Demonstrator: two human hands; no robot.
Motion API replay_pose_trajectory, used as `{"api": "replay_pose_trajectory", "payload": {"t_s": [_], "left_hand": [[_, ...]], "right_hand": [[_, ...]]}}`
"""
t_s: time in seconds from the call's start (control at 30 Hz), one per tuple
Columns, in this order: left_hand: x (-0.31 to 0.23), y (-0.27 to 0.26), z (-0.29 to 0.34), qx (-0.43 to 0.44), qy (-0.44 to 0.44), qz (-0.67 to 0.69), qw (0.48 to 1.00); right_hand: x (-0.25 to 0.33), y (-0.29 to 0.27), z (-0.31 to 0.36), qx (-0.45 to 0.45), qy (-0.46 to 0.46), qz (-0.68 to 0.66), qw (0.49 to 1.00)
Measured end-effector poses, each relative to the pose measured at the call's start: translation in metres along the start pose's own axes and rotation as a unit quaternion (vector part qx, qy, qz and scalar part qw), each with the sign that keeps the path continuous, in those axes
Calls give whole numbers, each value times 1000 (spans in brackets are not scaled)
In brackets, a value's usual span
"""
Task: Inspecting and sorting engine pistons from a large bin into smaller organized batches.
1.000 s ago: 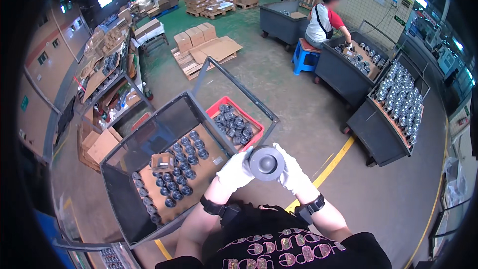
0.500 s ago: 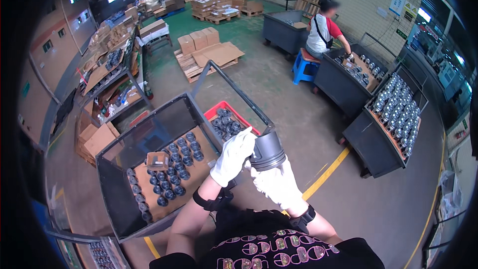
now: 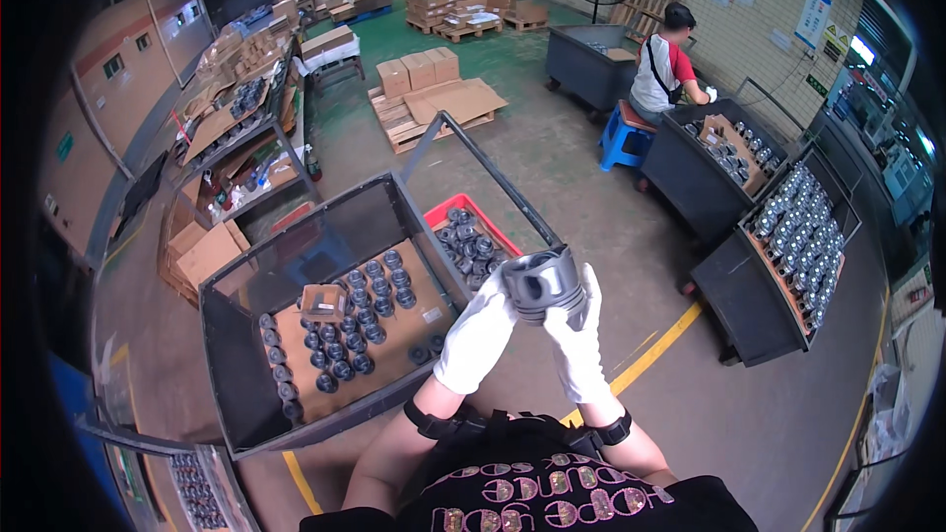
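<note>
A grey metal engine piston (image 3: 545, 282) is held up in front of me between both white-gloved hands. Its open, hollow side with the pin-bore shows, and the ring grooves face down toward me. My left hand (image 3: 477, 335) grips the piston's left side. My right hand (image 3: 576, 340) has its thumb on the grooved end and its fingers up the right side. Beyond the piston, a red bin (image 3: 490, 217) holds a heap of dark pistons (image 3: 468, 242). Left of my hands, rows of pistons (image 3: 360, 320) stand on cardboard in a dark cart (image 3: 236, 360).
A small cardboard box (image 3: 323, 302) sits among the cart's pistons. The cart's raised bar (image 3: 498, 172) reaches behind the held piston. At right stand carts of pistons (image 3: 800, 227); a person (image 3: 665, 69) sits by one on a blue stool (image 3: 624, 138). A pallet (image 3: 434, 118) with boxes lies ahead.
The piston has been turned over, from its smooth skirt side to its hollow side. My right hand has shifted from underneath to its right side. The view has swung slightly left.
</note>
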State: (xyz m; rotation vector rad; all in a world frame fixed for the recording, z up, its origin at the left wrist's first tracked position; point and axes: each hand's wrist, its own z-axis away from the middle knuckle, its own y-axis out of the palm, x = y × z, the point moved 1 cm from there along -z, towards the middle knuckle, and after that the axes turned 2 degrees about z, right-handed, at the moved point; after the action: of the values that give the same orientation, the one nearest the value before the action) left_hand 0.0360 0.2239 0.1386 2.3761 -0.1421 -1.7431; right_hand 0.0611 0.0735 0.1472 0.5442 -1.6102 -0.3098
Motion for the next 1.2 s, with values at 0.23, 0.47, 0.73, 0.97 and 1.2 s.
{"api": "replay_pose_trajectory", "payload": {"t_s": [0.23, 0.47, 0.73, 0.97, 1.2], "left_hand": [[36, -4, 6, -80, -170, 188, 964], [7, 0, 1, 12, 18, -287, 958], [-5, 9, -11, -83, -110, -9, 990], [64, -26, 6, -134, -217, 276, 927], [66, -87, 54, -180, -201, 381, 884]], "right_hand": [[-4, 19, 20, -66, -168, 461, 869], [-4, 16, 14, -65, -117, 451, 883], [-36, 4, -7, 49, -16, 67, 996], [-44, 3, -2, 48, 47, 185, 980], [-119, 38, 3, 149, 187, 62, 969]]}}
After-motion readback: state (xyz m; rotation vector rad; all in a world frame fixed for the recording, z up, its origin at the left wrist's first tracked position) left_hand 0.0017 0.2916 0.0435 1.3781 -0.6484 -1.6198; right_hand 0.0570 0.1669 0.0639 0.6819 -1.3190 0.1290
